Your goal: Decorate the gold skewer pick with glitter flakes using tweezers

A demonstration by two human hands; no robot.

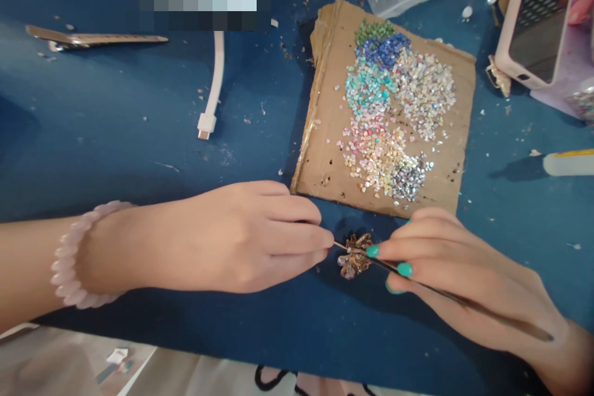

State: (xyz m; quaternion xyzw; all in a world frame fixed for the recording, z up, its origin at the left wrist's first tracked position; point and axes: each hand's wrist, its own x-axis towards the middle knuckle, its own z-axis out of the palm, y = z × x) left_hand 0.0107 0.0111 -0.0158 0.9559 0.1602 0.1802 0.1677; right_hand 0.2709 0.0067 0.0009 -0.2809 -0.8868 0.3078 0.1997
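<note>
A card [320,167] lies far. The left hand [241,238], fingers pinched on a wire [340,245], and right hand [468,272], closed on tweezers [439,289], flank a near flower [355,263]. Tweezing it seems in hand; next likely calls for steadiness.

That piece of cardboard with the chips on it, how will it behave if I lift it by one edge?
The cardboard is probably light and fairly stiff, since it's thin and lies nearly flat. The loose chips would likely slide if it tilts. Its torn corner may bend.
</note>
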